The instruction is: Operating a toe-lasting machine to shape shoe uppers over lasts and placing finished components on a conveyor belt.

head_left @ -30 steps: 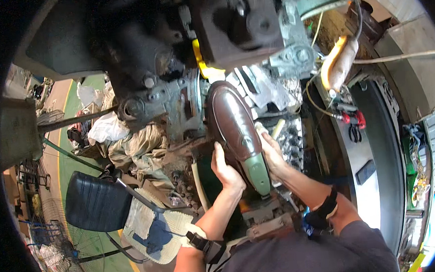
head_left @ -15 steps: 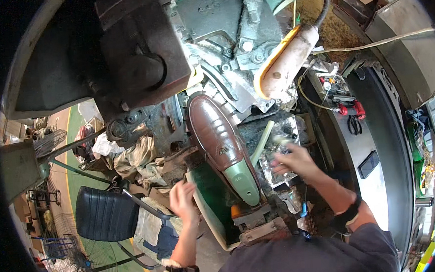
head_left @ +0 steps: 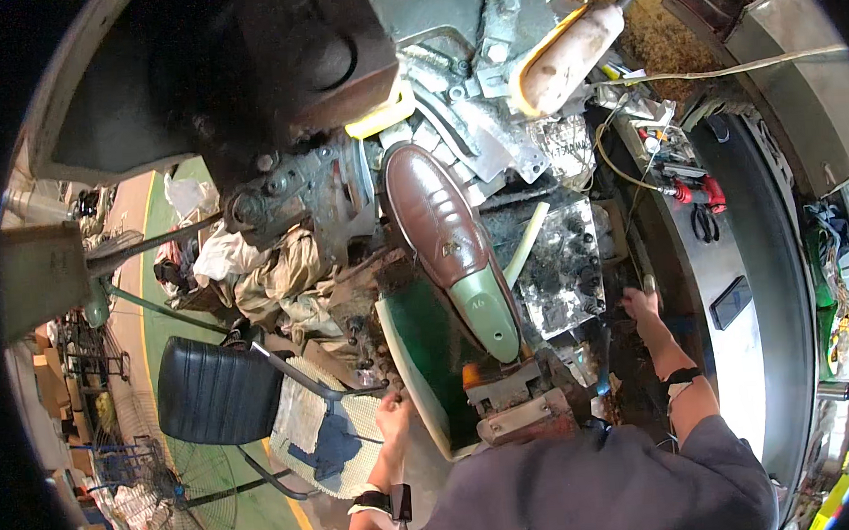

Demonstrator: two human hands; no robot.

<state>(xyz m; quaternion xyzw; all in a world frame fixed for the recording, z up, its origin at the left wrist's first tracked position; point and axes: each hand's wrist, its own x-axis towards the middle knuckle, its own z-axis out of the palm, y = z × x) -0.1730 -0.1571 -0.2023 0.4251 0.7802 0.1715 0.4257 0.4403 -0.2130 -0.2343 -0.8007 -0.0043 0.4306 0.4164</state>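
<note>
Shoe: your brown shoe [head_left: 429,206] rests on the machine, toe pointing away from you, top side up, just below the yellow piece [head_left: 383,119].
Green foot shape: it sits in the shoe, and its heel end [head_left: 487,317] sticks out toward you, near the metal block [head_left: 526,416].
Left hand: your left hand [head_left: 392,415] is down by the chair [head_left: 220,390], off the shoe, with fingers bent; I cannot tell if it holds anything.
Right hand: your right hand [head_left: 641,304] is low beside the worktop [head_left: 727,368], well apart from the shoe, with fingers partly curled; I cannot tell what it touches.
Shoe step: it looks like the shoe is set in its place and both your hands are away from it.
Shoe's next touch: I think it calls for one hand on each side, with fingers out from under the big black block [head_left: 335,66].
Bin edge: the green bin [head_left: 400,364] has its pale rim left of the heel, so mind your left wrist.
Stick side: the pale stick [head_left: 528,244] lies just right of the shoe, so that side looks tighter.
Lamp: the lamp [head_left: 568,62] hangs up and right of the toe; reach in below it.
</note>
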